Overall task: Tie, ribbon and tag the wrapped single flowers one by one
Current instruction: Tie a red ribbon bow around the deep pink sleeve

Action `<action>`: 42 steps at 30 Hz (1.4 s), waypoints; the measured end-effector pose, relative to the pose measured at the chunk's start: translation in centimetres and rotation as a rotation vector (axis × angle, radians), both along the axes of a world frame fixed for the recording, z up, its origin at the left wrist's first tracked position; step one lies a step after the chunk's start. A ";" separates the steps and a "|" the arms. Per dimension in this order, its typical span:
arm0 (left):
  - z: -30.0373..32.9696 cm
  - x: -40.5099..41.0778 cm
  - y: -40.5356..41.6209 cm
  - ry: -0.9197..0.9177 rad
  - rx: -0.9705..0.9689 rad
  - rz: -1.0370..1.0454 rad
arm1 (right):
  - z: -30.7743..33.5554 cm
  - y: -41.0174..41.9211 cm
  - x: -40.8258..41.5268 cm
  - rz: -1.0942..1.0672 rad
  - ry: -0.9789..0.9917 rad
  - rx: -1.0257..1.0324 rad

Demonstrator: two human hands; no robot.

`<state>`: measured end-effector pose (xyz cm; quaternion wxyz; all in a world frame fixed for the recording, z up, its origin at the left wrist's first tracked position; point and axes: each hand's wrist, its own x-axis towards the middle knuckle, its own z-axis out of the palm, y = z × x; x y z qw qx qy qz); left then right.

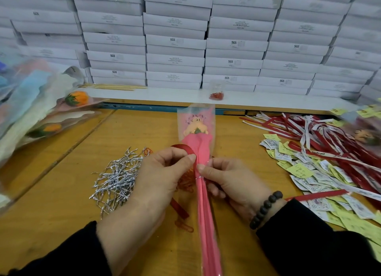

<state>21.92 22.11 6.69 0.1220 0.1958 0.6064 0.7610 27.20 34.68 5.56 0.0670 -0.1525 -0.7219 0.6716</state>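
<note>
A single flower in pink paper and a clear sleeve (199, 139) lies along the middle of the wooden table (61, 193), bloom away from me. A thin silver tie circles its neck. My left hand (156, 179) pinches a red ribbon (184, 149) looped beside the neck. On the other side, my right hand (228, 181) pinches the wrap at the neck. The ribbon's ends run out below both hands.
A heap of silver twist ties (117, 179) lies left of my hands. Red and white ribbons (321, 144) and paper tags (313, 172) cover the right. Wrapped flowers (41, 115) are piled at the left. White boxes (175, 40) are stacked behind a shelf with a bag of red clips (216, 94).
</note>
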 end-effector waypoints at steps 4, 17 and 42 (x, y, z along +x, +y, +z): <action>-0.1 -0.1 0.0 0.026 -0.052 -0.041 | -0.1 0.0 0.1 -0.007 -0.042 0.022; -0.5 -0.9 -0.3 0.168 -0.291 -0.080 | 1.2 -0.7 0.5 0.172 -0.168 -0.174; -1.0 -1.6 -0.5 0.272 -0.568 -0.137 | 4.7 2.2 1.5 -0.058 -0.101 0.750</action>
